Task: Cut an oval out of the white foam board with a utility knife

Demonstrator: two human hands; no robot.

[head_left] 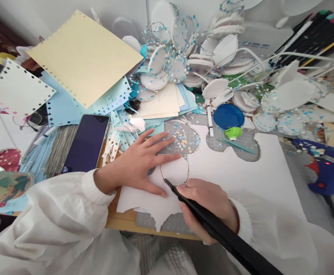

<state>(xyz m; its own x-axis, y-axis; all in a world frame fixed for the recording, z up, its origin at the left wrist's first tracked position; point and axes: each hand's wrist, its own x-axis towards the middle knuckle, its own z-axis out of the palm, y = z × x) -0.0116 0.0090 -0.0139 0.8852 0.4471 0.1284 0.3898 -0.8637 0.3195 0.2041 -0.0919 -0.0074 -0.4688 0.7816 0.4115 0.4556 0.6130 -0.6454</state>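
Observation:
My left hand (144,162) lies spread on a white sheet (241,183), which looks like foam board with curved pieces cut from its edges. Its thumb and fingers surround the left part of an oval outline (175,170) on the sheet. My right hand (209,206) is closed around a long black pen-shaped cutting tool (201,215). The tool's thin tip touches the lower left of the outline, close to my left thumb. Under the sheet is a grey cutting mat (175,225), partly covered with small star confetti (185,139).
A blue glue gun (327,160) with a red light sits at the right. Behind the sheet are a blue lid (228,116), a green punch (233,133) and a white marker (210,120). A phone (86,143) lies left, below a yellow paper (86,57). White petal shapes (225,49) crowd the back.

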